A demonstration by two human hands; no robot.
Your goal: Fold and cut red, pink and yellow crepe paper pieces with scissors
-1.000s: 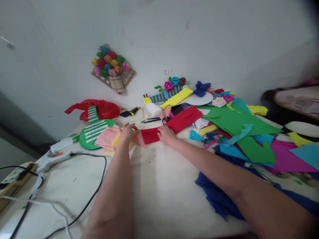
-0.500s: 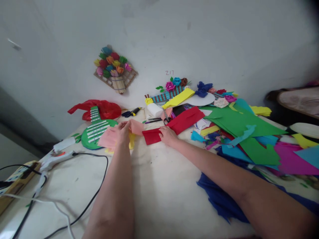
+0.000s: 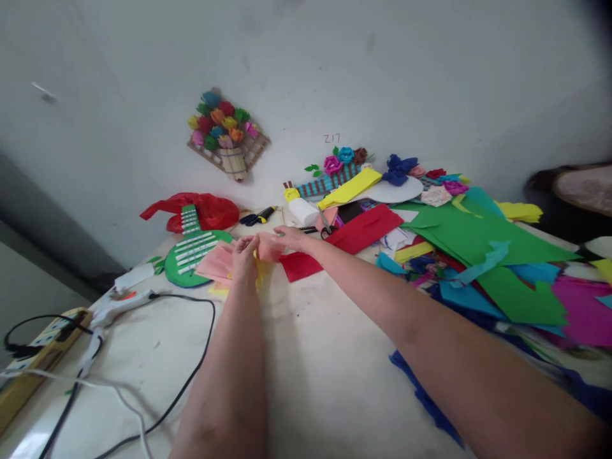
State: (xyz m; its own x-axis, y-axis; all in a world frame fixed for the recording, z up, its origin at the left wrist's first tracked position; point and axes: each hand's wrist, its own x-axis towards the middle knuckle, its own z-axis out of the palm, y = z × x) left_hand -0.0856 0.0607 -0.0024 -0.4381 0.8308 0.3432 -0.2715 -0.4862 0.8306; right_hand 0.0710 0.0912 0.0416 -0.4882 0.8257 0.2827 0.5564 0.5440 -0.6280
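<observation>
My left hand [image 3: 245, 255] is closed on a sheet of pink crepe paper [image 3: 217, 262], pinching it near the middle. My right hand [image 3: 291, 238] is at the right end of the same paper, fingers closed at its edge. Yellow crepe paper [image 3: 261, 271] shows beneath the pink. A folded red strip of crepe paper [image 3: 300, 266] lies under my right wrist and runs back to the right. Behind my left hand is a green guitar-shaped craft [image 3: 191, 255] with white strips on it.
Scissors [image 3: 326, 224], a white roll [image 3: 303, 210] and yellow-black pliers [image 3: 258, 217] lie at the back. Coloured paper sheets [image 3: 482, 242] pile up on the right. A glue gun [image 3: 119, 307], its black cord and a power strip [image 3: 45, 347] occupy the left.
My right hand has left the red crepe paper and moved left to the edge of the pink paper. My left hand keeps its hold. The view has shifted slightly left.
</observation>
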